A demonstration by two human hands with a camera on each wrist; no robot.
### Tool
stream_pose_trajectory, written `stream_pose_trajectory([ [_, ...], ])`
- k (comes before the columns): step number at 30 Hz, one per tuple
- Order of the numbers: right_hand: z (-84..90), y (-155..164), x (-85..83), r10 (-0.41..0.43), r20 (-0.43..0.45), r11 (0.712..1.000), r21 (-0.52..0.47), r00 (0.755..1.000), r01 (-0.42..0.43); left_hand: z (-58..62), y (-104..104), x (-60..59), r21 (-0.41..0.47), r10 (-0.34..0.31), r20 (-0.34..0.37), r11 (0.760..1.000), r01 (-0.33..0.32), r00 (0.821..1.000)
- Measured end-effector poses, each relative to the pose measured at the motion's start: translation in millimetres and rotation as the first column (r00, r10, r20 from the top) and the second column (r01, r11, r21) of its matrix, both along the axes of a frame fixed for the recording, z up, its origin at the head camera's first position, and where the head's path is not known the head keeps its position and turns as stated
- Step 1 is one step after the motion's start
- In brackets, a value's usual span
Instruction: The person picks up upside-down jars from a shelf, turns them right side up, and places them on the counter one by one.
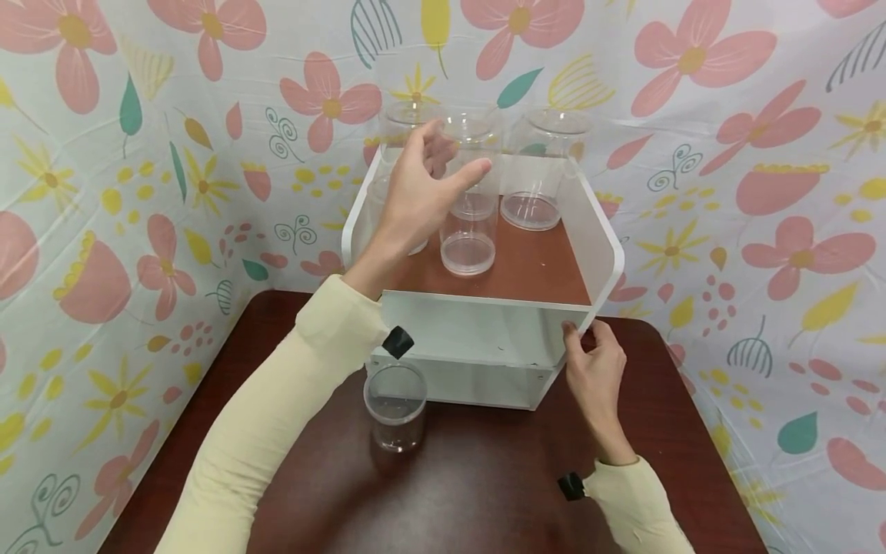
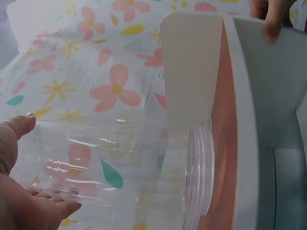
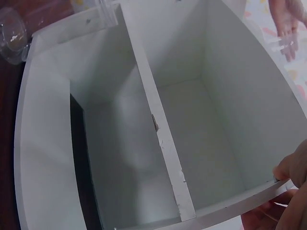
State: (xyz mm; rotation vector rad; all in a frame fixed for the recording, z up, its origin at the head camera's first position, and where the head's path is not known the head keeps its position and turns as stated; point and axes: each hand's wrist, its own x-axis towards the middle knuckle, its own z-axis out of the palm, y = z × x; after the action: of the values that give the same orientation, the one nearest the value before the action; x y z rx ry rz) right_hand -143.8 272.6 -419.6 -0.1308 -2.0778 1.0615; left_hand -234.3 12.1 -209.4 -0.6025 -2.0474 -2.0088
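A white shelf unit (image 1: 484,331) with a brown top (image 1: 533,265) stands on a dark table. On that top stand several clear plastic jars. My left hand (image 1: 453,154) hovers at the upper part of the middle jar (image 1: 471,231), thumb in front and fingers spread and relaxed. The left wrist view has this jar (image 2: 144,163) lying between thumb and fingers without a firm grip. My right hand (image 1: 584,332) pinches the shelf's front right corner, and its fingers (image 3: 295,172) show on the shelf's edge (image 3: 259,191).
One more clear jar (image 1: 394,404) stands on the table (image 1: 484,477) in front of the shelf's left side. Another jar (image 1: 536,173) stands at the back right of the top. Flowered cloth walls close in the table on three sides.
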Motion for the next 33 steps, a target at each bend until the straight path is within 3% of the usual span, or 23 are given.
stream_pose_trajectory([
  [8, 0.2, -1.3, 0.7, 0.009, 0.010, 1.000, -0.011, 1.000, -0.009, -6.4, -13.0, 16.6, 0.071, -0.067, 0.036, 0.995, 0.064, 0.997],
  [15, 0.5, -0.5, 1.1, 0.004, 0.006, 1.000, -0.010, 1.000, -0.004, -11.0, -24.4, 30.6, 0.106, -0.083, 0.034, 0.991, 0.079, 0.996],
  [28, -0.5, -0.2, 2.1, 0.013, 0.011, 1.000, -0.028, 1.000, -0.013, -20.2, -37.7, 58.7, 0.253, -0.174, 0.016, 0.954, 0.164, 0.985],
  [33, 0.2, 1.5, 1.5, 0.003, 0.020, 0.999, -0.032, 1.000, -0.002, -21.9, -42.2, 71.2, 0.266, -0.203, 0.005, 0.944, 0.194, 0.979],
])
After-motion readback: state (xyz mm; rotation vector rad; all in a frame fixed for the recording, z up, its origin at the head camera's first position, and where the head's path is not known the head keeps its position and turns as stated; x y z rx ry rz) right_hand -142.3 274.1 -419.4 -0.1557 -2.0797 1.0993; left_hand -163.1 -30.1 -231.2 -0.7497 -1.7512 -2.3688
